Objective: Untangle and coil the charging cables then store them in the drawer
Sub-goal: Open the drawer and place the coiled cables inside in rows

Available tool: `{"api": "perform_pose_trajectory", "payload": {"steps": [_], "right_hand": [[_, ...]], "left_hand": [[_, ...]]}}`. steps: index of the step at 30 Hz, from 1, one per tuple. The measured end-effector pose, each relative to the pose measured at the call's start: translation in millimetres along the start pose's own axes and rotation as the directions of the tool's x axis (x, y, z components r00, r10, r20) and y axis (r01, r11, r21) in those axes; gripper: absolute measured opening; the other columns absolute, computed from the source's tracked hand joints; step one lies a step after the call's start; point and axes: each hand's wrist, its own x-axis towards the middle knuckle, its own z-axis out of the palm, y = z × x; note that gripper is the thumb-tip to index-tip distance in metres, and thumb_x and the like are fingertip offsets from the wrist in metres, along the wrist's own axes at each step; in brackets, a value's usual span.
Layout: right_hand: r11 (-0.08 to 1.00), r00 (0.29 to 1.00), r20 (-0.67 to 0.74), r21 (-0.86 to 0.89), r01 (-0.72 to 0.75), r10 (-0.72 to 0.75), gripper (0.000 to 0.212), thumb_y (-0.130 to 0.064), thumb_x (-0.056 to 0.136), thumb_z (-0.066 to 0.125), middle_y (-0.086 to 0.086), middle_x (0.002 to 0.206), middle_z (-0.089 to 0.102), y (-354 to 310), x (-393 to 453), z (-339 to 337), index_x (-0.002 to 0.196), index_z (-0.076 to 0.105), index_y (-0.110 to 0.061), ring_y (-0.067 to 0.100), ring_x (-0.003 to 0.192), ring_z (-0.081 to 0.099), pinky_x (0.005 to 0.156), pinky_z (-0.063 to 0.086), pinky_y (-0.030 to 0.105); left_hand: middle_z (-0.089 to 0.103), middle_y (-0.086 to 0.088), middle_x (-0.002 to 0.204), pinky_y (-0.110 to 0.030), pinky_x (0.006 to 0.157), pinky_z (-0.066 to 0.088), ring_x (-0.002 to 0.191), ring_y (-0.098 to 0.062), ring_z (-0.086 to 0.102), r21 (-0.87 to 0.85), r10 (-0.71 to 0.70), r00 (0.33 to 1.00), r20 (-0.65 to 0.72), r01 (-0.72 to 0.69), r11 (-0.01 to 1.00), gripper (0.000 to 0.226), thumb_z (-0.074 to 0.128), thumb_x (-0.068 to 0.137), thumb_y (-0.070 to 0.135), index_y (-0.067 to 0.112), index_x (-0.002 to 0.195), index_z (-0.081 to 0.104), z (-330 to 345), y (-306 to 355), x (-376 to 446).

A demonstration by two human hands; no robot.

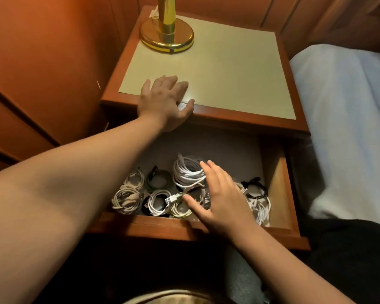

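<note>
Left hand: my left hand [165,102] lies flat on the nightstand [239,69] at its front edge, toward the front-left corner, fingers straight and spread, thumb reaching along the wooden rim; it grasps nothing.
Right hand: my right hand [219,197] is inside the drawer [279,189], palm down, fingers straight and a little apart, released, resting over the cables near the middle of the front edge; it hides what lies beneath it.
Drawer: pulled out below the nightstand top, its grey floor bare along the back.
Big white coil: the largest coil [188,172] sits mid-drawer, just behind my right fingertips, which touch its right side.
Green coil: a dark green coil [159,179] lies left of the big white one, just beside it.
Left white coils: one small coil [134,177] behind, one fuller coil [125,199] at the front-left corner.
Front white coils: a white coil [159,202] and a cream one [180,208] lie along the front edge, the cream one touching my thumb.
Black coil: a black coil [256,187] lies toward the right wall, right of my hand.
Right white coil: a white coil [261,210] sits at the front-right, just in front of the black one.
Lamp: a brass lamp [166,36] stands on the back-left corner of the nightstand.
Bed: pale bedding [342,119] lies right of the nightstand.
</note>
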Motion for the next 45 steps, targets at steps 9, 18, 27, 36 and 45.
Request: {"api": "perform_pose_trajectory", "payload": {"steps": [9,18,27,36,45], "right_hand": [[0.974,0.997,-0.078,-0.227,-0.023,0.005,0.141,-0.108,0.067,0.026,0.017,0.168,0.029,-30.7,-43.7,32.7,0.163,0.027,-0.004,0.033,0.158,0.023,0.124,0.020,0.063],[0.968,0.998,-0.059,-0.250,0.012,-0.028,0.148,-0.110,0.061,0.030,0.011,0.171,0.023,-32.1,-41.1,29.4,0.164,0.020,-0.006,0.026,0.160,0.014,0.124,0.015,0.064],[0.969,0.982,-0.175,-0.245,0.025,-0.070,0.146,-0.109,0.061,0.036,0.012,0.169,0.029,-30.2,-41.2,32.0,0.163,0.028,-0.005,0.029,0.160,0.016,0.124,0.018,0.065],[0.972,0.917,-0.365,-0.222,0.078,-0.157,0.137,-0.106,0.061,0.049,0.012,0.164,0.040,-24.5,-40.3,35.7,0.156,0.045,-0.007,0.030,0.157,0.026,0.122,0.023,0.065],[0.958,0.852,-0.465,-0.253,0.134,-0.242,0.130,-0.103,0.060,0.055,0.010,0.158,0.048,-21.9,-39.4,36.4,0.150,0.055,-0.009,0.032,0.154,0.034,0.119,0.022,0.072]], "left_hand": [[0.036,-0.004,0.162,-0.057,0.120,0.021,0.149,-0.028,0.031,0.017,0.004,0.999,0.053,-0.005,1.000,0.069,0.027,0.096,0.069,0.030,0.153,0.038,-6.0,0.8,0.4],[0.031,-0.002,0.166,-0.055,0.124,0.020,0.152,-0.028,0.028,-0.088,0.070,0.982,0.175,-0.056,0.995,0.064,0.025,0.103,0.065,0.032,0.157,0.034,-15.2,-14.8,10.8],[0.024,-0.001,0.168,-0.066,0.122,0.007,0.156,-0.027,0.018,0.029,-0.130,0.983,0.132,0.127,0.991,0.100,0.016,0.080,0.095,0.036,0.160,0.025,-20.3,-45.0,-0.2],[0.028,-0.002,0.166,-0.065,0.121,0.009,0.154,-0.027,0.021,0.006,-0.126,0.988,0.091,0.126,0.992,0.096,0.020,0.082,0.094,0.036,0.158,0.030,-18.1,-45.2,-1.2],[0.030,-0.003,0.165,-0.064,0.121,0.011,0.153,-0.028,0.023,0.012,-0.124,0.990,0.068,0.123,0.992,0.096,0.019,0.082,0.094,0.036,0.158,0.031,-14.1,-46.8,-0.8]]}}
